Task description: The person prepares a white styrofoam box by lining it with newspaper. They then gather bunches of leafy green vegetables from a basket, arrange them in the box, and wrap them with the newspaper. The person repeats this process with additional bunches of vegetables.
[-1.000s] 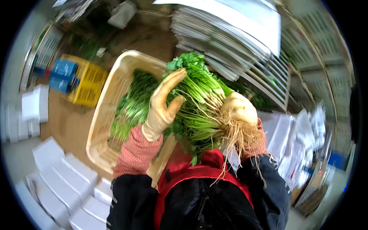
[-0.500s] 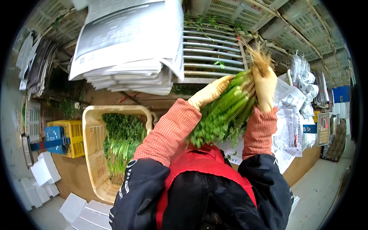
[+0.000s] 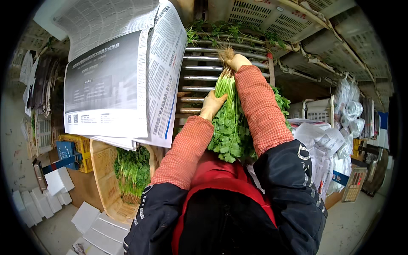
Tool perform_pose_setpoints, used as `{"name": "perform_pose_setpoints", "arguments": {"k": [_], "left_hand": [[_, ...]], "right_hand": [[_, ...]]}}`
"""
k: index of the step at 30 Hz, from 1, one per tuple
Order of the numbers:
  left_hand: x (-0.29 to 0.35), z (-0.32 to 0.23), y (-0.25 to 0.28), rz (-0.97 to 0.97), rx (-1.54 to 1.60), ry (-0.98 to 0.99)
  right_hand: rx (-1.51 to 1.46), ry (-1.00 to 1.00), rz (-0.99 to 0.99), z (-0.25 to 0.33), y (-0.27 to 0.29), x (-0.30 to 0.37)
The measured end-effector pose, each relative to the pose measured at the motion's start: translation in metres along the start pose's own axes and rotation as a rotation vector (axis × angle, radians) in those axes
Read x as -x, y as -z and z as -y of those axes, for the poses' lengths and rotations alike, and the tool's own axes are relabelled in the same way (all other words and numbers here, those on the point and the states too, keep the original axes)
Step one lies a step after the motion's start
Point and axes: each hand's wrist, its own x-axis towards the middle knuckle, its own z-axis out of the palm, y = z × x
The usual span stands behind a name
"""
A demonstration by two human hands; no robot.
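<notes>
A bunch of coriander [image 3: 229, 110] hangs over the metal-bar rack, its roots pointing away from me and its leaves toward my red apron. My right hand [image 3: 239, 62], in a pale glove, is closed around the stems' root end, just below the tangled brown roots. Lower down, my left hand [image 3: 212, 105], gloved too, grips the left side of the stems with its thumb across the front. Its other fingers are partly hidden. More greens [image 3: 282, 106] show behind my right sleeve.
Left of the rack [image 3: 197, 78] lies a thick newspaper stack [image 3: 106, 89]. A cream plastic basket [image 3: 104, 170] with more greens stands at the lower left, a yellow crate [image 3: 84, 155] beyond it. Crumpled newspaper [image 3: 314, 140], plastic bags [image 3: 348, 104] and a scale display [image 3: 354, 185] are at right.
Both hands have moved left with the coriander, over the rack. The bunch has turned from slanting to nearly straight, roots away from me. The newspaper stack appears nearer in view.
</notes>
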Motion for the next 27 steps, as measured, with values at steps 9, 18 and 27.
{"name": "perform_pose_setpoints", "arguments": {"k": [9,18,27], "left_hand": [[0.009,0.005,0.011,0.151,0.337,-0.031],[0.015,-0.018,-0.021,0.025,0.178,0.002],[-0.006,-0.011,-0.005,-0.150,0.046,0.006]], "right_hand": [[-0.304,0.372,-0.011,-0.148,0.083,0.015],[-0.542,0.218,-0.077,-0.172,-0.037,0.086],[-0.143,-0.007,-0.260,-0.128,-0.038,0.126]]}}
